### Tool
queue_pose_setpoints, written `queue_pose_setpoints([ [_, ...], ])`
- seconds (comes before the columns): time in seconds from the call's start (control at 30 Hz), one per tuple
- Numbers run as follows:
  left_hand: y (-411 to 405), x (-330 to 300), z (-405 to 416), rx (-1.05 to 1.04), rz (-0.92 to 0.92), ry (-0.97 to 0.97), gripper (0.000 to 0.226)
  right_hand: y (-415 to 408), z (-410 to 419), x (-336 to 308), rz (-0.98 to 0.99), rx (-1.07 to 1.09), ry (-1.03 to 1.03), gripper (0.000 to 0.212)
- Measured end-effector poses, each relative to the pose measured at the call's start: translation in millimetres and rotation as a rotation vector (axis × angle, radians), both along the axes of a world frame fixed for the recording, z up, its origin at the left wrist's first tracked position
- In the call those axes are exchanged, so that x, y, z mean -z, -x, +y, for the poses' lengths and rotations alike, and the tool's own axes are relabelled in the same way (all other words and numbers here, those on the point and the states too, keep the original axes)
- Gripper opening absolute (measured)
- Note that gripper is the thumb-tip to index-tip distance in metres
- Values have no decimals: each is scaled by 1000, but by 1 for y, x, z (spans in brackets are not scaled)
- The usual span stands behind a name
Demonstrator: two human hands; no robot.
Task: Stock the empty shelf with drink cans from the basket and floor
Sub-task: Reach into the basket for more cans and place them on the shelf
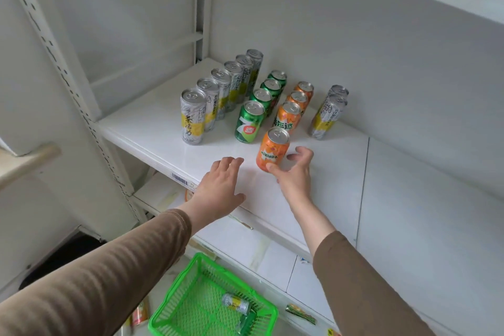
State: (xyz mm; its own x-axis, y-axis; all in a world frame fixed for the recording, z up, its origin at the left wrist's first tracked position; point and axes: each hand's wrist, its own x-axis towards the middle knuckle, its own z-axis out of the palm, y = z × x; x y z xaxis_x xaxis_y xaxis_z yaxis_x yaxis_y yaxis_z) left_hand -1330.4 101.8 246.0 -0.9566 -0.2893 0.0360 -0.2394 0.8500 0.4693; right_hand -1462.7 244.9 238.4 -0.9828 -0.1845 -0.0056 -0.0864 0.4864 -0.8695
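Near the shelf (313,215) edge, right hand (296,172) seemingly holds the orange can (272,150); left hand (221,185) lies flat.

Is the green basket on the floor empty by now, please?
Not empty: the green basket has a silver-and-yellow can lying on its side, with a green can beside it.

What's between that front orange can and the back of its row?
Nothing visible. The orange can, held loosely by the right hand, stands at the front of the orange row, close behind the next can. The left hand lies apart.
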Motion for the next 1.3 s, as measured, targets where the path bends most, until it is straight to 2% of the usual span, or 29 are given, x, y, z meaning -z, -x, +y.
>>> queue_pose_setpoints([
  [0.1,6,2,-4,16,-15,-5,84,8,-4,5,-89,-71,-34,91],
  [0.23,18,1,-5,28,-33,-7,84,12,-20,6,-86,-99,-123,66],
  [0.3,24,1,-6,32,-36,-5,84,12,-24,6,-48,-65,-137,62],
  [0.4,32,0,-7,36,-39,-1,85,17,-28,6,-8,-40,-146,77],
  [0.53,37,1,-9,40,-44,4,84,27,-33,-1,32,104,-224,79],
  [0.63,38,2,-12,36,-43,-2,83,26,-31,-4,-10,184,-162,78],
  [0.73,36,3,-15,37,-39,-9,84,17,-20,5,-3,142,-143,75],
  [0.9,36,4,-14,32,-52,1,84,22,-13,13,-35,48,-83,86],
  [1.07,43,1,-10,39,-62,15,84,36,-28,16,-63,-5,-74,66],
  [1.3,44,0,-11,20,-63,24,84,48,-46,8,-1,79,-84,67],
])
